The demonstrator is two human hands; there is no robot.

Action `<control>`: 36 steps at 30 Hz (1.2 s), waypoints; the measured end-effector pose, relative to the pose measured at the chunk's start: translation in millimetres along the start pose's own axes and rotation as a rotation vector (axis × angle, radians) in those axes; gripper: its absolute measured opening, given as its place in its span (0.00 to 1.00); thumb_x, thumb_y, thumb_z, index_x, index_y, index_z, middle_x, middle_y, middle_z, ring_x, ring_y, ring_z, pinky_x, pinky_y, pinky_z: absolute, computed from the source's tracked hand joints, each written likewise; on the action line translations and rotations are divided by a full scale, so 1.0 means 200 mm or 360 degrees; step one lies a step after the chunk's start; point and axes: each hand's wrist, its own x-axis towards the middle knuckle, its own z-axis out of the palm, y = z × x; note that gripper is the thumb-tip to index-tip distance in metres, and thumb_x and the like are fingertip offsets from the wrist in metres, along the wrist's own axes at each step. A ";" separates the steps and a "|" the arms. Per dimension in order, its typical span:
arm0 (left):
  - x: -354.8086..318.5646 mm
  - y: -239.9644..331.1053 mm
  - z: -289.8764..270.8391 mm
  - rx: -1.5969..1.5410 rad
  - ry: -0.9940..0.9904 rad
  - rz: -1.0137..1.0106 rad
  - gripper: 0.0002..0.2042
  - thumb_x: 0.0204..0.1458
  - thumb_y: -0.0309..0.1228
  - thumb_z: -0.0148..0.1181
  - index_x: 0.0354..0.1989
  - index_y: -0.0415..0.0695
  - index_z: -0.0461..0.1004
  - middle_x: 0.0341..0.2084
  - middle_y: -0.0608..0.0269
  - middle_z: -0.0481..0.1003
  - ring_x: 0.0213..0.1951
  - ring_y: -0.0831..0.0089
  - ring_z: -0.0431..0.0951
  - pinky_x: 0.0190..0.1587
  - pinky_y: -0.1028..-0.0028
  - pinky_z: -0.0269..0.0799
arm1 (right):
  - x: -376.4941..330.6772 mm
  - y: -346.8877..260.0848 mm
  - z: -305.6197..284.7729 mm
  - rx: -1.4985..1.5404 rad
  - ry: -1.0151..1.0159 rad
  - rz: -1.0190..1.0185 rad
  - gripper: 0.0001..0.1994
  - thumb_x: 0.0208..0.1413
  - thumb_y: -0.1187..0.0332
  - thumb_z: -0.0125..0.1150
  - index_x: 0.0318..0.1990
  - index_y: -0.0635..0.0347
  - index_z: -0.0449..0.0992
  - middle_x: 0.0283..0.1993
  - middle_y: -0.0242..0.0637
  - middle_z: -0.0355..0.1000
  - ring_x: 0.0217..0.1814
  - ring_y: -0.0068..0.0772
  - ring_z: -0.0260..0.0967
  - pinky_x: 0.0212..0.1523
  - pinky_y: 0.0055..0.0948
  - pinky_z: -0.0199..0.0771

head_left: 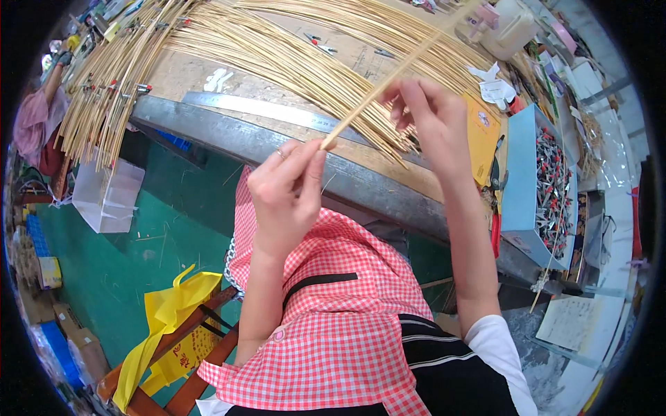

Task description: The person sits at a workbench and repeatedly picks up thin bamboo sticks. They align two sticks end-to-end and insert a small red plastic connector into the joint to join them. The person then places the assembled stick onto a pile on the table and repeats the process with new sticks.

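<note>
My left hand (288,184) pinches the lower end of a thin pale wooden stick (388,82) between thumb and fingertips. The stick slants up and away to the right, and its far end is blurred. Close beside its middle is my right hand (433,114), fingers loosely bent and apart, with nothing visible in them. Beneath both hands, many similar sticks (291,66) lie fanned across the wooden worktop. A steel ruler (260,107) rests along the worktop's near edge, just beyond my left hand.
More sticks with small clips (114,87) overhang the left end. At right stand a light-blue box (524,187) of red-tipped metal clips, a yellow envelope (480,135), pliers (497,170) and a plastic jug (510,31). A wooden chair (156,347) with yellow bags stands lower left.
</note>
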 end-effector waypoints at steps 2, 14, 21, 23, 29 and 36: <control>0.01 -0.01 -0.01 -0.0115 0.0072 -0.0109 0.06 0.53 0.19 0.57 0.37 0.37 0.79 0.18 0.61 0.71 0.17 0.78 0.62 0.19 0.76 0.55 | 0.20 0.15 -0.07 -0.0534 -0.0035 -0.0199 0.13 0.61 0.66 0.52 0.38 0.67 0.79 0.29 0.32 0.76 0.28 0.18 0.69 0.29 0.20 0.69; -0.02 -0.07 0.01 -0.0634 -0.0007 -0.0526 0.07 0.56 0.22 0.55 0.38 0.34 0.79 0.23 0.63 0.74 0.25 0.81 0.66 0.26 0.79 0.58 | 0.74 0.68 -0.11 -0.1858 -0.0404 -0.0580 0.07 0.50 0.78 0.48 0.33 0.69 0.73 0.41 0.53 0.70 0.45 0.55 0.70 0.44 0.46 0.72; -0.03 -0.08 0.04 -0.0779 -0.0049 -0.0608 0.08 0.57 0.24 0.55 0.37 0.34 0.79 0.22 0.69 0.71 0.23 0.85 0.61 0.24 0.82 0.54 | 0.78 0.68 -0.17 -0.1822 -0.0352 -0.0764 0.08 0.51 0.77 0.48 0.35 0.67 0.74 0.47 0.53 0.67 0.45 0.55 0.70 0.44 0.45 0.73; -0.03 -0.08 0.04 -0.0748 -0.0034 -0.0548 0.09 0.58 0.27 0.55 0.36 0.33 0.79 0.20 0.75 0.66 0.19 0.90 0.56 0.21 0.84 0.47 | 0.78 0.67 -0.14 -0.1868 -0.0372 -0.0689 0.08 0.51 0.77 0.47 0.34 0.67 0.74 0.46 0.52 0.68 0.44 0.55 0.70 0.44 0.44 0.73; -0.04 -0.08 0.05 -0.0828 -0.0049 -0.0561 0.09 0.58 0.26 0.55 0.36 0.33 0.79 0.20 0.75 0.67 0.19 0.90 0.57 0.20 0.85 0.48 | 0.74 0.64 -0.12 -0.1689 -0.0351 -0.0747 0.07 0.49 0.78 0.50 0.32 0.69 0.75 0.39 0.54 0.72 0.42 0.55 0.72 0.42 0.41 0.73; -0.05 -0.07 0.06 -0.0846 -0.0069 -0.0558 0.09 0.57 0.27 0.56 0.36 0.34 0.79 0.20 0.75 0.67 0.19 0.89 0.57 0.20 0.84 0.48 | 0.31 0.12 -0.02 -0.0123 -0.0313 -0.0019 0.09 0.46 0.74 0.60 0.34 0.71 0.75 0.27 0.42 0.76 0.30 0.29 0.74 0.35 0.27 0.74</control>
